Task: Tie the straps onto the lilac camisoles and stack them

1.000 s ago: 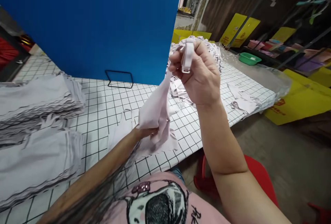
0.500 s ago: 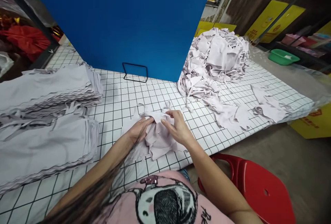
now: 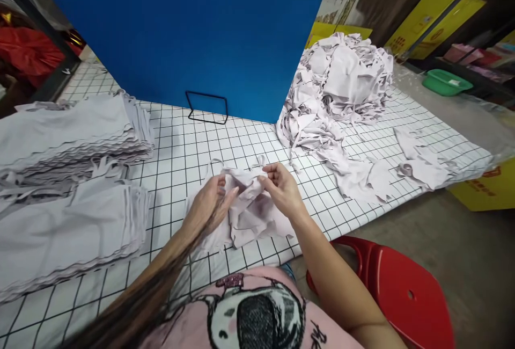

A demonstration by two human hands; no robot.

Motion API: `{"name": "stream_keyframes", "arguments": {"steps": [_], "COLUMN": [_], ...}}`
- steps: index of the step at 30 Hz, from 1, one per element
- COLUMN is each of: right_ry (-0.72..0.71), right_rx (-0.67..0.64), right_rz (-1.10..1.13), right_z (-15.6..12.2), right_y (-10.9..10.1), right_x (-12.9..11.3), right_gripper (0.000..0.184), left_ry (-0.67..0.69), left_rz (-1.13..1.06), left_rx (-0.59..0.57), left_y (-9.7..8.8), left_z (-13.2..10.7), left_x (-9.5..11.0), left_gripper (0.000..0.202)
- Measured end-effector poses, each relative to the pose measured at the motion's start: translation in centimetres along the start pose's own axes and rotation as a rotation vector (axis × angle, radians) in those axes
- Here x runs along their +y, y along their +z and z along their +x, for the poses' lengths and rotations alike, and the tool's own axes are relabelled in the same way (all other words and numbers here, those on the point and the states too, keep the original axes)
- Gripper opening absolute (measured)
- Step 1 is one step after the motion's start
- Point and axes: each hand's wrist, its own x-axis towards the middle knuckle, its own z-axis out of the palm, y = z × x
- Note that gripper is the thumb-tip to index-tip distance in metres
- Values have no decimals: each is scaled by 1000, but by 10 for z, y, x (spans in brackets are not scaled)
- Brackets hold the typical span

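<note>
A pale lilac-grey camisole (image 3: pixel 257 220) with thin straps lies crumpled on the checked tabletop in front of me. Its upper edge is lifted between my two hands. At the left, my left hand (image 3: pixel 213 197) has its fingers curled at the edge, the thumb pointing right along the cloth. My right hand (image 3: pixel 280 187) pinches the edge near a strap with thumb and forefinger. More of the same pale cloth spreads flat under my left hand. Strands of hair hang across my left forearm and hide part of it.
Two neat stacks of pale camisoles (image 3: pixel 72 225) stand at left. A tall blue board (image 3: pixel 189 32) with a black wire stand (image 3: pixel 207 118) rises ahead. A loose heap of garments (image 3: pixel 346 80) lies at right, beyond a red plastic chair (image 3: pixel 410 295). A green basin (image 3: pixel 446 82) is further back.
My left hand has come out from under the cloth's edge, its fingers now curled and raised. The upper edge is lifted more between both hands. The view has shifted slightly.
</note>
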Motion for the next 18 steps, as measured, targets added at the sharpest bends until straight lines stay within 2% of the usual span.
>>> {"name": "stream_keyframes", "arguments": {"steps": [2,4,6,9,11,14,16,18], "right_ry": [-57,-129,-213,-278,-245,-128,-45,-16], "right_rx": [-16,-73,-117,-186,-352,-660,-707,-626], "right_rz": [0,-29,-91,-176,-127,6,76,159], "right_z": [-1,-3,-1,9,21,37,42,44], "right_y": [6,12,13,1,-13,-30,-38,-45], "right_x": [-10,-21,-29,-33,-33,-40,-51,-65], "right_gripper": [25,23,22,34,41,32,31,33], "left_ry": [77,134,112,14,-30,-64,-43,8], "left_rz": [71,31,-149,-514,-691,-793,-750,-602], "left_rx": [81,40,-91,-369,-523,-621,-631,-586], "left_y": [6,13,17,10,-1,-18,-28,-37], "left_z": [-4,-2,4,18,26,37,44,50], "left_x": [11,19,23,25,29,36,38,36], "left_gripper": [62,52,31,36,39,36,33,32]}}
